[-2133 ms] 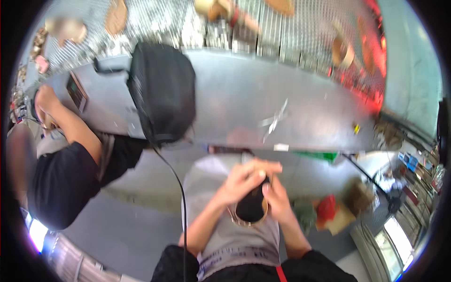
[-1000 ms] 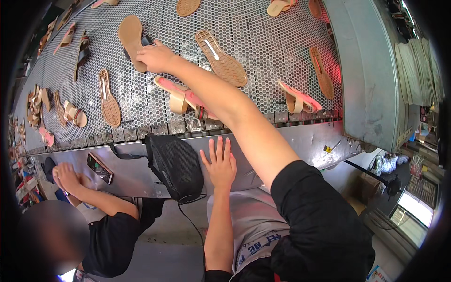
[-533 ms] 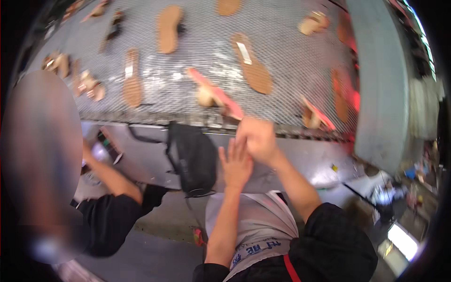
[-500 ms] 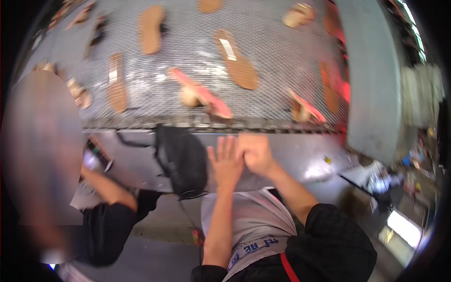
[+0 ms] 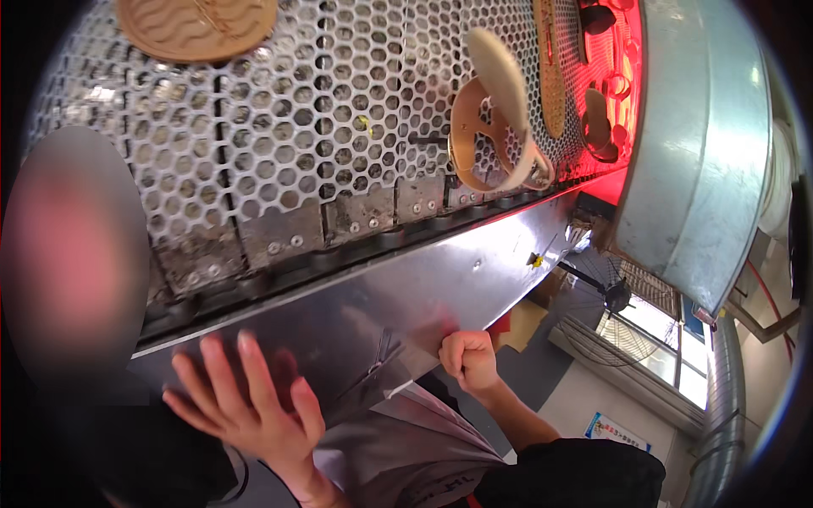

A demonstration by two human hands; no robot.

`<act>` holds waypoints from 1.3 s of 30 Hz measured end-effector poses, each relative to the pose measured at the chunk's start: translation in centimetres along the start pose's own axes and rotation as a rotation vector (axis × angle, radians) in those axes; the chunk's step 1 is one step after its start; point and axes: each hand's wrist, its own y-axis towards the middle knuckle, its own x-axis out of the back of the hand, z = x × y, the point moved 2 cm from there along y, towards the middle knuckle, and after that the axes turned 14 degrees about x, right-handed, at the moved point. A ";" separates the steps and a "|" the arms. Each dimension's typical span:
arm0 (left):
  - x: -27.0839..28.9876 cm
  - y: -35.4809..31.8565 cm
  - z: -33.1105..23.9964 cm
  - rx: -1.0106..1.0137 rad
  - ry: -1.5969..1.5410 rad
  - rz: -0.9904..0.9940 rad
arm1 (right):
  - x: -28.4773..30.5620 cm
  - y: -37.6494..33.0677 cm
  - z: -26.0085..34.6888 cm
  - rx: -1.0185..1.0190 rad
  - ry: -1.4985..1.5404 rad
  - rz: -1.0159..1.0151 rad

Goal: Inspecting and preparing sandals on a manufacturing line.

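My left hand [image 5: 254,402] is held over the near part of a shiny metal ledge [image 5: 406,296], palm down with its fingers spread. It holds nothing. My right hand [image 5: 472,364] is curled into a fist at the ledge's near edge, and nothing shows in it. Between my hands, a thin metal piece [image 5: 375,364] lies on the ledge; its kind is unclear. Beyond the ledge runs a perforated metal conveyor belt [image 5: 279,144]. A tan strappy sandal [image 5: 508,127] rests on it towards the right. At the top left lies a brown patterned shoe sole [image 5: 199,25].
A grey metal hood [image 5: 690,144] covers the belt's right end, lit red inside, with more shoe parts [image 5: 597,123] near it. A standing fan [image 5: 616,295] and a ribbed metal duct [image 5: 722,398] are at the right. A dark bag-like shape [image 5: 161,449] is at lower left.
My hands, together before, are now apart: the left lower and further left, the right a closed fist. The view has turned and come closer to the belt. The black bag on the ledge has left its place.
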 end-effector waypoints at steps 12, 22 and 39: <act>-0.4 -0.4 -0.5 -0.031 -0.104 -0.060 | 0.3 1.4 1.6 -0.281 -0.122 -0.101; -0.9 -0.4 -1.3 -0.073 -0.063 -0.091 | -0.1 2.0 2.5 -0.352 -0.237 -0.151; 1.5 -0.1 -2.4 -0.067 0.003 -0.071 | -0.6 1.2 4.6 -0.250 -0.175 -0.035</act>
